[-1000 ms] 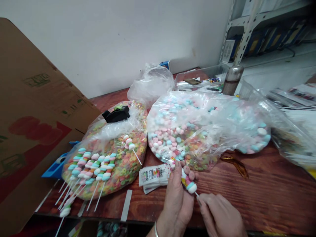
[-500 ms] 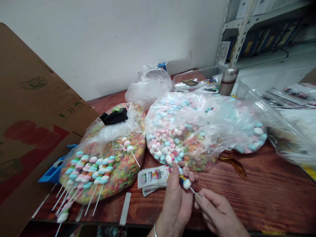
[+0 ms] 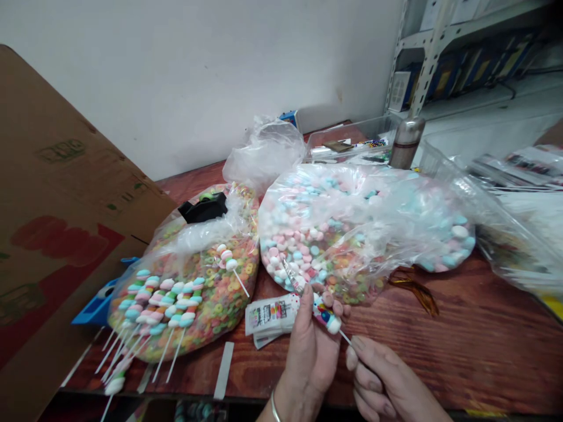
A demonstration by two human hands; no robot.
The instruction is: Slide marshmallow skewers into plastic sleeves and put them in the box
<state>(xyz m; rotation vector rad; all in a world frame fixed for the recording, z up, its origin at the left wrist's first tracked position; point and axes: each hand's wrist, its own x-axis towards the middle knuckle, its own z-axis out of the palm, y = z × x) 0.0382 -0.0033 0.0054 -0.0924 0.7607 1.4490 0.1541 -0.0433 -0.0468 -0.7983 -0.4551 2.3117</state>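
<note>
My left hand (image 3: 311, 346) is wrapped round a candy stick in a printed clear wrapper (image 3: 326, 318), whose flat upper end sticks out past the thumb. The thumb and fingertips of my right hand (image 3: 380, 375) pinch the thin white stick (image 3: 345, 337) at its lower end. Left of my left hand, a stack of printed wrappers (image 3: 270, 316) lies on the wooden table. Several marshmallow sticks (image 3: 160, 302) rest on a bag of ring-shaped candy (image 3: 224, 299), with one more stick (image 3: 226, 257) higher on it. Another marshmallow stick (image 3: 115, 384) is at the lower left.
Behind the hands lies a bag of marshmallows (image 3: 303, 246). A black tape dispenser (image 3: 204, 208) sits on the left bag. A cardboard box (image 3: 65, 193) stands left; a metal bottle (image 3: 405, 143), plastic bins (image 3: 497, 234) and gold ties (image 3: 416, 290) are at right.
The wrapper's flat upper end now shows above my left thumb. The wrapped candy has shifted slightly, and my right hand's lower fingers have spread a little below the stick.
</note>
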